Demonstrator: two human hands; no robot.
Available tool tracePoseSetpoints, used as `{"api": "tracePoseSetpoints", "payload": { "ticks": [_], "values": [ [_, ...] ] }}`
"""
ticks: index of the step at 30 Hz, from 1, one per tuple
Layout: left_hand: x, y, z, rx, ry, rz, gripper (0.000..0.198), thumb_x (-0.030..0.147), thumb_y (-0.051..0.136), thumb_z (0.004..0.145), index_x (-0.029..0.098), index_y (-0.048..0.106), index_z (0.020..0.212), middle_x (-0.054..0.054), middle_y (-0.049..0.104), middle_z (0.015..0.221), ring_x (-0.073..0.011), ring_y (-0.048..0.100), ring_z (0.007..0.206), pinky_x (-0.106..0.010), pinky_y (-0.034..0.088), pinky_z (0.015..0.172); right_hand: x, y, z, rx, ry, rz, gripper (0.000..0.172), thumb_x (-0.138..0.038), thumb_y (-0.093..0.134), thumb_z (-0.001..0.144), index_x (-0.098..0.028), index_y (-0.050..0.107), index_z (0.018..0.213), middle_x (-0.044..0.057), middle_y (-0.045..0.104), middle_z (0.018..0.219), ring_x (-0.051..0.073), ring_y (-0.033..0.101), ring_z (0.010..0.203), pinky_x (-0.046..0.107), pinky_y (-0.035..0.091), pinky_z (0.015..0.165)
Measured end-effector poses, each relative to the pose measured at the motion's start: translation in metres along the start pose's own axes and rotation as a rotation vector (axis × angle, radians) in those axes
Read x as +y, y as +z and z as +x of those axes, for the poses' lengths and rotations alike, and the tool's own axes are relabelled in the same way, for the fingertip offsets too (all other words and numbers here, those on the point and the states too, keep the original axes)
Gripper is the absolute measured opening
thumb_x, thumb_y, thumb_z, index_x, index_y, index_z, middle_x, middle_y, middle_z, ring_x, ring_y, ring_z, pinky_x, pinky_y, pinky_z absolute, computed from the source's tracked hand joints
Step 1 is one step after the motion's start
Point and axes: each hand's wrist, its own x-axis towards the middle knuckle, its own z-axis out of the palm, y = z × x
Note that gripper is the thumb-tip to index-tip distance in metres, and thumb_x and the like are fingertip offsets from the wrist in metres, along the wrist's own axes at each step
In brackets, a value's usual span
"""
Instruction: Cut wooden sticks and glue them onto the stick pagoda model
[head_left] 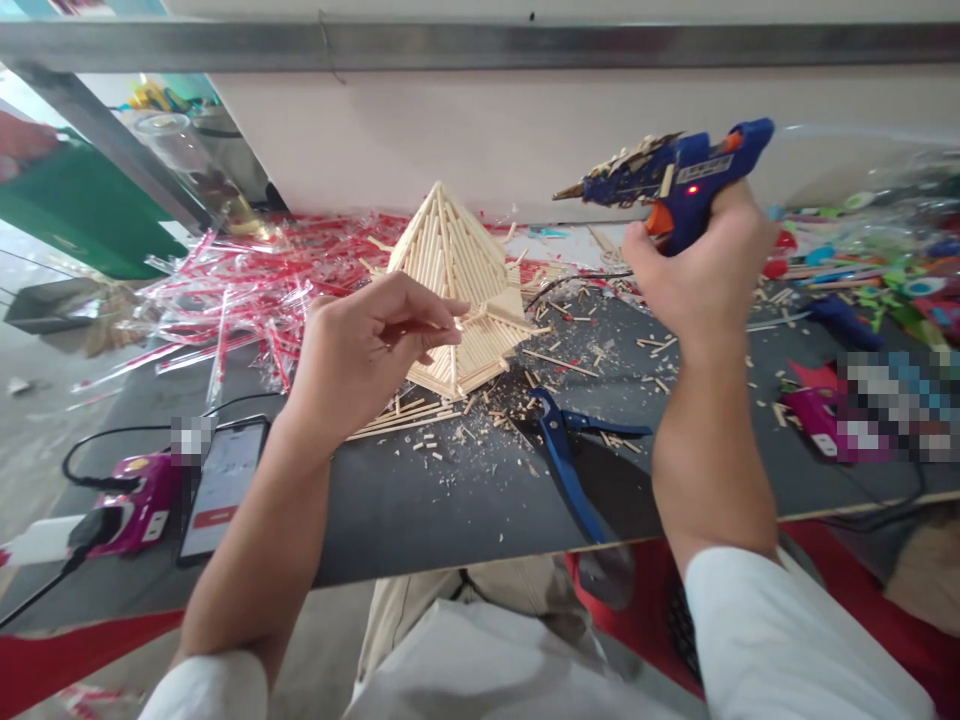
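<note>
A pyramid model of thin wooden sticks (454, 270) stands on the dark work board (420, 500). My left hand (367, 345) is in front of it, fingers pinched on a short thin wooden stick (431, 327) pointing at the model's side. My right hand (701, 265) is raised to the right and grips a blue hot glue gun (675, 180). The gun's red light is lit and its nozzle points left, above and clear of the pyramid.
Blue-handled cutters (574, 455) lie open among stick offcuts. Red-and-clear plastic wrappers (247, 285) pile up at the back left. A phone (223, 487) and a magenta device (135, 505) sit at the left; coloured clutter and another magenta device (817, 415) at the right.
</note>
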Motion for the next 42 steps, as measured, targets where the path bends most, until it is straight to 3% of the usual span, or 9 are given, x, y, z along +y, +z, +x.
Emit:
{"api": "tracePoseSetpoints", "payload": {
  "ticks": [6, 8, 11, 16, 20, 23, 27, 36, 42],
  "values": [
    [-0.005, -0.009, 0.006, 0.128, 0.158, 0.177, 0.012, 0.019, 0.087, 0.082, 0.029, 0.083, 0.087, 0.003, 0.072, 0.093, -0.0089, 0.064, 0.08, -0.022, 0.053, 0.06, 0.005, 0.018, 0.006, -0.124, 0.007, -0.111, 0.034, -0.041, 0.053, 0.099, -0.021, 0.057, 0.127, 0.017, 0.074, 0.099, 0.039, 0.071, 0.103, 0.052, 0.054, 0.092],
    [-0.007, -0.012, 0.007, 0.102, 0.168, 0.183, 0.01, 0.019, 0.088, 0.082, 0.027, 0.083, 0.087, 0.003, 0.072, 0.086, -0.009, 0.062, 0.077, -0.023, 0.05, 0.06, 0.009, 0.024, 0.008, -0.144, -0.003, -0.165, 0.038, -0.043, 0.049, 0.101, -0.021, 0.055, 0.132, 0.017, 0.074, 0.101, 0.039, 0.072, 0.104, 0.052, 0.055, 0.091],
    [-0.008, -0.018, 0.008, 0.04, 0.132, 0.19, 0.008, 0.017, 0.085, 0.084, 0.023, 0.084, 0.089, 0.002, 0.076, 0.085, -0.0104, 0.067, 0.078, -0.026, 0.052, 0.064, 0.012, 0.029, 0.008, -0.171, -0.007, -0.189, 0.04, -0.043, 0.047, 0.102, -0.02, 0.054, 0.134, 0.018, 0.073, 0.105, 0.039, 0.072, 0.106, 0.051, 0.056, 0.091],
    [-0.012, -0.031, 0.01, 0.066, 0.062, 0.193, 0.011, 0.014, 0.082, 0.086, 0.024, 0.084, 0.09, 0.004, 0.078, 0.082, -0.008, 0.068, 0.073, -0.024, 0.053, 0.064, 0.01, 0.027, 0.016, -0.181, 0.003, -0.177, 0.04, -0.042, 0.05, 0.1, -0.02, 0.057, 0.133, 0.019, 0.075, 0.109, 0.037, 0.072, 0.105, 0.047, 0.055, 0.09],
    [-0.016, -0.042, 0.01, 0.08, -0.022, 0.207, 0.009, 0.019, 0.083, 0.083, 0.026, 0.085, 0.089, 0.003, 0.081, 0.085, -0.0108, 0.072, 0.076, -0.025, 0.054, 0.063, 0.006, 0.03, 0.032, -0.183, -0.001, -0.166, 0.039, -0.038, 0.051, 0.099, -0.022, 0.058, 0.133, 0.019, 0.075, 0.118, 0.036, 0.07, 0.107, 0.047, 0.054, 0.092],
    [-0.019, -0.047, 0.01, 0.094, -0.095, 0.264, 0.008, 0.023, 0.084, 0.082, 0.028, 0.086, 0.088, 0.003, 0.08, 0.08, -0.0107, 0.069, 0.068, -0.025, 0.052, 0.058, 0.003, 0.034, 0.039, -0.234, -0.002, -0.156, 0.04, -0.038, 0.051, 0.099, -0.024, 0.057, 0.136, 0.017, 0.074, 0.124, 0.036, 0.067, 0.113, 0.048, 0.052, 0.097],
    [-0.023, -0.049, 0.01, 0.075, -0.09, 0.287, 0.008, 0.025, 0.082, 0.084, 0.029, 0.086, 0.09, 0.003, 0.08, 0.082, -0.0109, 0.069, 0.069, -0.025, 0.053, 0.06, 0.005, 0.037, 0.04, -0.328, -0.018, -0.105, 0.044, -0.04, 0.053, 0.098, -0.029, 0.053, 0.141, 0.015, 0.073, 0.129, 0.038, 0.064, 0.122, 0.051, 0.051, 0.098],
    [-0.025, -0.049, 0.014, 0.004, -0.162, 0.344, 0.012, 0.024, 0.078, 0.087, 0.025, 0.085, 0.097, 0.0, 0.079, 0.084, -0.0105, 0.063, 0.065, -0.026, 0.048, 0.056, 0.017, 0.045, 0.037, -0.246, -0.037, -0.148, 0.039, -0.034, 0.055, 0.093, -0.03, 0.06, 0.131, 0.012, 0.076, 0.121, 0.037, 0.069, 0.115, 0.051, 0.057, 0.095],
    [-0.034, -0.048, 0.013, -0.023, -0.155, 0.366, 0.014, 0.031, 0.077, 0.09, 0.024, 0.084, 0.1, 0.0, 0.081, 0.091, -0.0124, 0.067, 0.073, -0.03, 0.051, 0.066, 0.018, 0.044, 0.037, -0.227, -0.047, -0.189, 0.039, -0.034, 0.055, 0.093, -0.03, 0.061, 0.132, 0.012, 0.076, 0.12, 0.038, 0.07, 0.114, 0.052, 0.057, 0.097]
  ]
}}
